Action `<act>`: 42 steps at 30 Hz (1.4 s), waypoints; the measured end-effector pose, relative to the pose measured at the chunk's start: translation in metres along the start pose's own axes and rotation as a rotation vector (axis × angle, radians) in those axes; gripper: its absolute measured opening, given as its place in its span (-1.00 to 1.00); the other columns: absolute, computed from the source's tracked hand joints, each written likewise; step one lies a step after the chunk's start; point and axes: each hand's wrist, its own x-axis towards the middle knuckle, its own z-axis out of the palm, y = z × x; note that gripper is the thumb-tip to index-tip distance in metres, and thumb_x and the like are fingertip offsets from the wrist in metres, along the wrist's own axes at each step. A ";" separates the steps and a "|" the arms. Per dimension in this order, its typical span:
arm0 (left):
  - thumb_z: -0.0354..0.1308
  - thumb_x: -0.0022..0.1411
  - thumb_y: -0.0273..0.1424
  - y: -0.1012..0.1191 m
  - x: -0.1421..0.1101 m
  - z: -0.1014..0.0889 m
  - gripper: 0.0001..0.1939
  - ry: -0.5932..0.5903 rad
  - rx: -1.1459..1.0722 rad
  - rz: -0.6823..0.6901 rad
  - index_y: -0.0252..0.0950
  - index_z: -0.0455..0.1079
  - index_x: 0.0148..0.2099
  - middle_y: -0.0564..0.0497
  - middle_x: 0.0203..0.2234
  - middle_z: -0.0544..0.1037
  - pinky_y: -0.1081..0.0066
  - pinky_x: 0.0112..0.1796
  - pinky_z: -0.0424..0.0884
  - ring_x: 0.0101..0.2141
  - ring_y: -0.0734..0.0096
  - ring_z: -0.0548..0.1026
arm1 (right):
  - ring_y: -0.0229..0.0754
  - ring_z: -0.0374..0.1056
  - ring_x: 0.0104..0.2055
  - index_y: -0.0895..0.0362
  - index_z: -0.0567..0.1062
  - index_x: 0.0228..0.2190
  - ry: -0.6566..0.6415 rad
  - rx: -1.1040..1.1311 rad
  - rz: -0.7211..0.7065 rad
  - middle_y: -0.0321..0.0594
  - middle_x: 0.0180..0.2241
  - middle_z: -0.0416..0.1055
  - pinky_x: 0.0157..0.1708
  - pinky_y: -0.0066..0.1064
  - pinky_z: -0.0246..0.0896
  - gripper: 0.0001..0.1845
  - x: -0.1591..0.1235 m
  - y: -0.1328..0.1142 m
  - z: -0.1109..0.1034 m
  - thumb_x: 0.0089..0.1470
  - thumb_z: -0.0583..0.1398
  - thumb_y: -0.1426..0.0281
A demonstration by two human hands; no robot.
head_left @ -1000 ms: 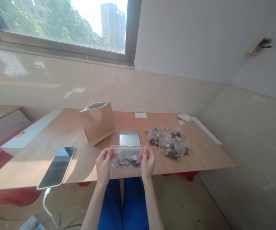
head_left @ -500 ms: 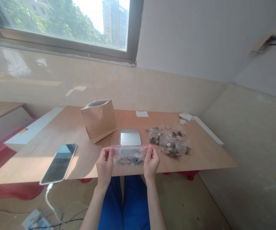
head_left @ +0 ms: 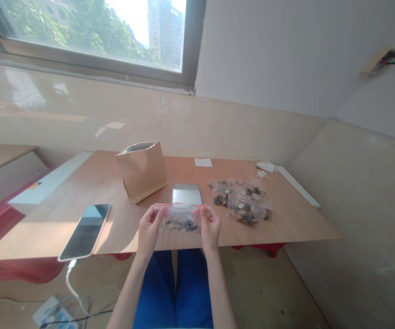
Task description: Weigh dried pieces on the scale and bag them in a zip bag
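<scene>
Clear plastic bag: we pinch its top corners with left hand and right hand, presumably to keep it level.

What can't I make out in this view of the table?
All in the head view:
Paper bag: its contents, hidden by its front wall.
Silver slab: near edge, behind the held pouch.
Piled pouches: exact count, because they overlap.
White squares in them: any print, too small.
</scene>
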 end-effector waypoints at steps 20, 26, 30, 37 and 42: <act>0.03 0.15 -0.06 0.003 -0.018 0.027 -0.64 0.150 -0.020 0.004 -0.29 0.32 -0.29 0.04 -0.47 0.46 0.46 -0.34 0.36 -0.41 0.43 0.43 | -0.15 0.42 -0.38 0.19 0.55 -0.45 -0.043 0.067 0.084 -0.13 -0.45 0.54 -0.30 -0.32 0.32 -0.63 0.001 0.013 -0.006 -0.08 0.24 0.11; 0.22 0.00 -0.15 -0.010 -0.014 0.017 -0.65 -0.003 -0.138 -0.108 -0.32 0.44 -0.27 -0.02 -0.42 0.55 0.42 -0.33 0.40 -0.36 0.35 0.49 | -0.18 0.42 -0.42 0.21 0.55 -0.51 0.032 0.062 0.114 -0.15 -0.49 0.53 -0.34 -0.35 0.33 -0.66 0.002 0.015 -0.007 -0.10 0.25 0.14; 0.22 0.00 -0.17 -0.009 -0.011 0.012 -0.70 0.016 -0.040 -0.086 -0.33 0.47 -0.33 -0.03 -0.44 0.56 0.41 -0.32 0.41 -0.37 0.33 0.50 | -0.18 0.42 -0.44 0.22 0.55 -0.51 0.034 0.039 0.120 -0.14 -0.51 0.53 -0.39 -0.37 0.33 -0.66 0.001 0.013 -0.004 -0.08 0.24 0.15; 0.17 0.05 -0.14 -0.005 -0.017 0.017 -0.67 0.116 -0.010 -0.070 -0.32 0.43 -0.31 -0.02 -0.47 0.54 0.44 -0.36 0.41 -0.40 0.37 0.49 | -0.18 0.42 -0.41 0.19 0.56 -0.55 -0.016 0.014 0.091 -0.14 -0.48 0.53 -0.35 -0.37 0.33 -0.69 0.000 0.007 -0.004 -0.07 0.24 0.18; 0.21 0.00 -0.13 -0.008 -0.016 0.016 -0.66 0.062 -0.133 -0.068 -0.35 0.46 -0.36 -0.05 -0.43 0.54 0.44 -0.38 0.42 -0.39 0.37 0.48 | -0.24 0.34 -0.52 0.16 0.56 -0.54 -0.190 0.032 0.043 -0.24 -0.54 0.47 -0.52 -0.44 0.25 -0.74 -0.003 0.001 -0.007 -0.11 0.27 0.20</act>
